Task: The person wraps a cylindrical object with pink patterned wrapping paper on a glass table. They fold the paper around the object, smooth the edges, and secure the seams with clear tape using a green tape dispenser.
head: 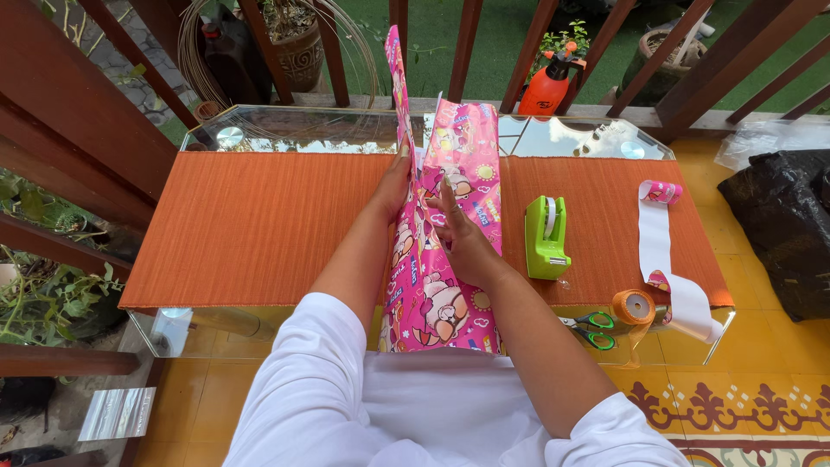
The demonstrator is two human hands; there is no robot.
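A parcel in pink cartoon-print wrapping paper lies lengthwise on an orange table mat, with paper flaps standing up at its far end. My left hand presses against the left side of the paper. My right hand rests on top of the parcel and pinches a fold of the paper. A green tape dispenser stands just right of my right hand.
Green-handled scissors and an orange tape roll sit at the glass table's near right edge. A curled strip of wrapping paper lies farther right. An orange spray bottle, plant pots and wooden railings stand behind. A black bag sits on the floor at right.
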